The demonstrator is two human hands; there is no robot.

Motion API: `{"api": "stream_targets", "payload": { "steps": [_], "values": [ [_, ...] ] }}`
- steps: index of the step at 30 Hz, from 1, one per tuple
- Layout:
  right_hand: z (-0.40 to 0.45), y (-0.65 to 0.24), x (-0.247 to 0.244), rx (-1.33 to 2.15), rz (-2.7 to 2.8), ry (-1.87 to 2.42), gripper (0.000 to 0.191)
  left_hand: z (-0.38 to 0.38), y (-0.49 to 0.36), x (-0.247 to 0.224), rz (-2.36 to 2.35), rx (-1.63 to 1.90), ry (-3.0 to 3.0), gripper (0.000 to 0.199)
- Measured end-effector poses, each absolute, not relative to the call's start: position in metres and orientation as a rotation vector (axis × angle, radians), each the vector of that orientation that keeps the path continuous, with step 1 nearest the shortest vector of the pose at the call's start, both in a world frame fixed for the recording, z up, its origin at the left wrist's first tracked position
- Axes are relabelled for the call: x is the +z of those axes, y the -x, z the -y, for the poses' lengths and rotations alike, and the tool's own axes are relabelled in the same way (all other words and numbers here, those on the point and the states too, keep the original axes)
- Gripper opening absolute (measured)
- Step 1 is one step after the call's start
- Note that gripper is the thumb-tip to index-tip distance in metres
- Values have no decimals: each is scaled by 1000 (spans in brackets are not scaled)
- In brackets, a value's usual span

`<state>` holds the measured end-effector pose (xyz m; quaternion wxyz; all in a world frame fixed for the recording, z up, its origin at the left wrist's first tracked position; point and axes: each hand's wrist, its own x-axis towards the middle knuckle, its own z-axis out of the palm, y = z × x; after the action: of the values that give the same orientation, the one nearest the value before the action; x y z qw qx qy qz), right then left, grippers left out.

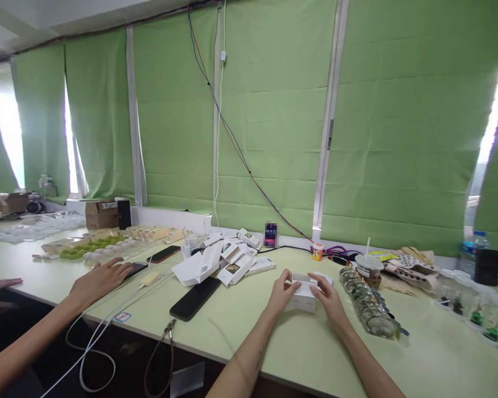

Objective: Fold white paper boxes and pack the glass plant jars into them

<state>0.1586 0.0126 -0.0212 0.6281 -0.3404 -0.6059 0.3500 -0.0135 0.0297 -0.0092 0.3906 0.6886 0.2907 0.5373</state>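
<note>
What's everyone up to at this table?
The camera wearer's left hand and right hand hold a small white box between them, its top open, over the pale table. To the left of it lie a black phone and a loose heap of white cartons. Farther left, another person's hand rests at a dark phone. To the right of the box is a row of clear round containers.

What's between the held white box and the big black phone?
Head view: the left hand, gripping the white box, then pale tabletop up to the phone.
</note>
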Motion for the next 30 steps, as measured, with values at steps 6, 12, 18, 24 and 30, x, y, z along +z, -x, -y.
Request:
{"api": "stream_targets", "payload": {
  "steps": [6, 12, 18, 24, 30],
  "values": [
    [-17, -155, -26, 706, 1439, 818, 45, -29, 12, -7, -811, 1376, -1751, 32],
    [-15, -156, -27, 643, 1475, 818, 41, -30, 10, -8, -816, 1388, -1803, 29],
    [-10, -155, -22, 624, 1434, 827, 33, -22, 9, -5, -854, 1433, -1943, 33],
    [-5, -157, -21, 624, 1268, 786, 24, -22, 6, -8, -854, 1469, -1915, 44],
    [-12, -155, -25, 931, 1073, 773, 34, -30, 5, -14, -702, 1461, -1673, 51]
  ]
}}
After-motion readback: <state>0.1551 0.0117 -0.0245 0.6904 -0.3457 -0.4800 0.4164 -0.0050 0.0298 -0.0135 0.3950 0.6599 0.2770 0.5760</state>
